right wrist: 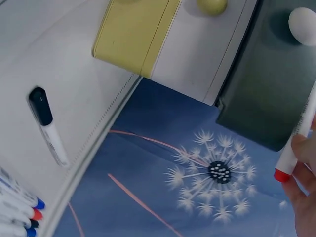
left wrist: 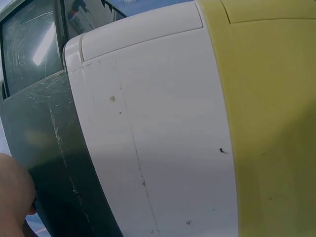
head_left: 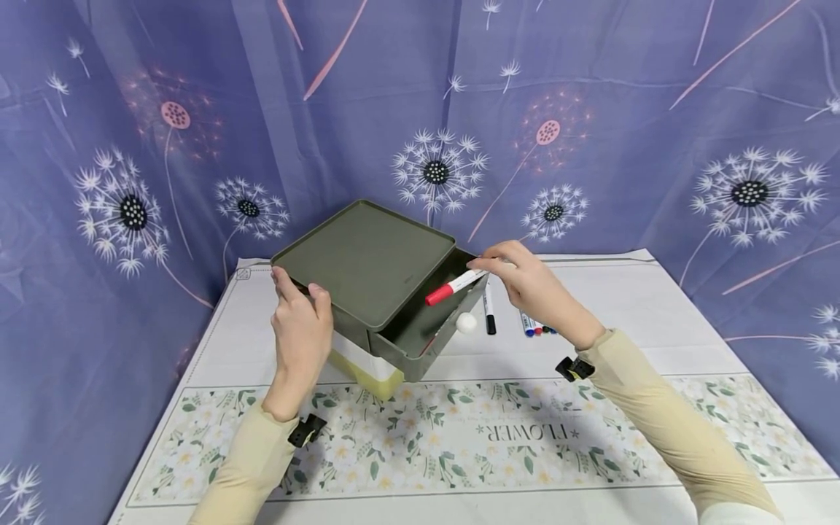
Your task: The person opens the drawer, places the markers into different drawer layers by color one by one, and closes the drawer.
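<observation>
A small drawer unit with a dark green top tier (head_left: 367, 262) stands at an angle, its green drawer (head_left: 420, 348) pulled out. In my right hand (head_left: 534, 284), a white marker (head_left: 462, 281) is pinched between thumb and fingers. The marker's red cap slants down over the drawer. The right wrist view shows the same marker (right wrist: 296, 148) beside the drawer's white round knob (right wrist: 302, 25). My left hand (head_left: 298, 332) touches the unit's left corner, thumb and forefinger pointing up along the side. Only part of that hand (left wrist: 15, 190) shows in the left wrist view, against the green tier.
Below the green tier lie a white tier (left wrist: 158, 108) and a yellow tier (left wrist: 276, 108). A black-capped marker (head_left: 489, 313) lies right of the drawer. Several more markers (head_left: 531, 328) lie under my right hand. A flowered curtain (head_left: 354, 95) hangs behind the table.
</observation>
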Available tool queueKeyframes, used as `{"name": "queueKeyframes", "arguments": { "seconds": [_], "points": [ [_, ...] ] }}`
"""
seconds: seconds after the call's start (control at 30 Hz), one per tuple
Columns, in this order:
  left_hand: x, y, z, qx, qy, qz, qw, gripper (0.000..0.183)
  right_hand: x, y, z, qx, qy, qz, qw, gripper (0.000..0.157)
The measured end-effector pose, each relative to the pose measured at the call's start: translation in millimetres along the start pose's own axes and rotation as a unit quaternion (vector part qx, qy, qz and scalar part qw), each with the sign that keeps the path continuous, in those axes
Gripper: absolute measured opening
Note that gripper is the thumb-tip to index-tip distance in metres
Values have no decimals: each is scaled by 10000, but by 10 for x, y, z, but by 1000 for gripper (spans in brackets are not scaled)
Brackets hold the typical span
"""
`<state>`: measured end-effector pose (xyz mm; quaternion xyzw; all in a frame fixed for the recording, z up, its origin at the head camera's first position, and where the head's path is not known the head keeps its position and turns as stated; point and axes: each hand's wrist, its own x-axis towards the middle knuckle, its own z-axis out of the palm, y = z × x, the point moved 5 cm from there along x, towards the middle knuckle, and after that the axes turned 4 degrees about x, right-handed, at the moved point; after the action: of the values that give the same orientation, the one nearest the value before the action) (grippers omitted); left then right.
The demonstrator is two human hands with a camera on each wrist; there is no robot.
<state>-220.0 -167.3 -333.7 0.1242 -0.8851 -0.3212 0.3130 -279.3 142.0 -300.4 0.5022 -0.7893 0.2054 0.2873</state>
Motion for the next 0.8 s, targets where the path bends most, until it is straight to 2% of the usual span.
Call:
{"name": "queueKeyframes", "arguments": {
  "seconds": [0.13,0.3,0.4,0.5,0.7,0.8],
  "points": [
    [-8,-14,-2,36,58,-6,10000,65,67,-114,20,-569,-606,-261,9962,64],
    [-4,-15,-8,31,109,18,9999,64,146,-218,41,-1294,-1237,-480,9827,65],
    [2,-6,-16,34,188,64,9998,64,185,-249,63,-1474,-1504,-530,9761,63],
    [3,0,-18,51,271,97,9996,63,201,-276,107,-1394,-1689,-547,9742,59],
    [-4,2,-10,87,288,102,9995,63,186,-354,236,-769,-1920,-529,9770,43],
    [2,10,-14,90,278,131,9995,63,175,-361,274,-522,-2010,-401,9774,45]
  ]
}}
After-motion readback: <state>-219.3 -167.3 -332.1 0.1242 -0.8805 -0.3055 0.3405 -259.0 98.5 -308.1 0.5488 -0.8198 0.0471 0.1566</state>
